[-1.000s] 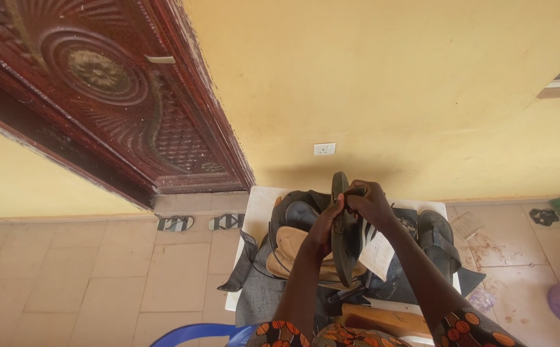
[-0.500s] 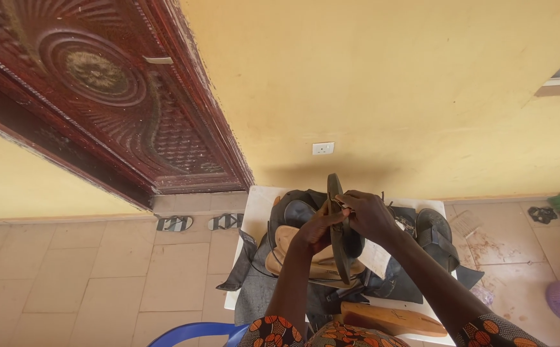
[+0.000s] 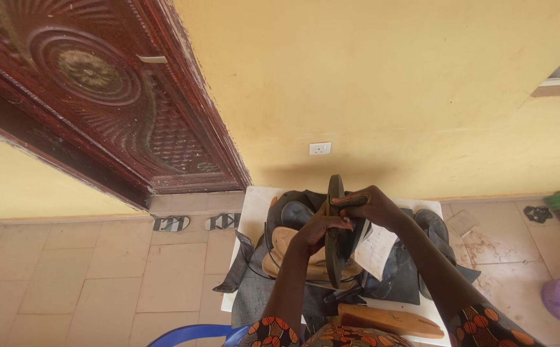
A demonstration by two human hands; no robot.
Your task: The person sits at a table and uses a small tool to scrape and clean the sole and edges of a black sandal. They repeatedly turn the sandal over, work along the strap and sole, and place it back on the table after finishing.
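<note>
A dark shoe sole (image 3: 335, 231) is held upright on edge over the white table (image 3: 254, 205), gripped at its top by the right hand (image 3: 371, 207) and pinched midway by the left hand (image 3: 318, 230). A white printed paper (image 3: 376, 250) lies just right of the fingers.

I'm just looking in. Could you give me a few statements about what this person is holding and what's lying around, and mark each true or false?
1. Both hands grip one dark shoe sole held on edge. True: left hand, right hand.
2. The carved door is painted blue. False: it is dark red-brown.
3. A pair of striped sandals lies on the floor tiles by the door. True.
4. A wooden shoe form hangs on the wall. False: it lies on the white table.
</note>
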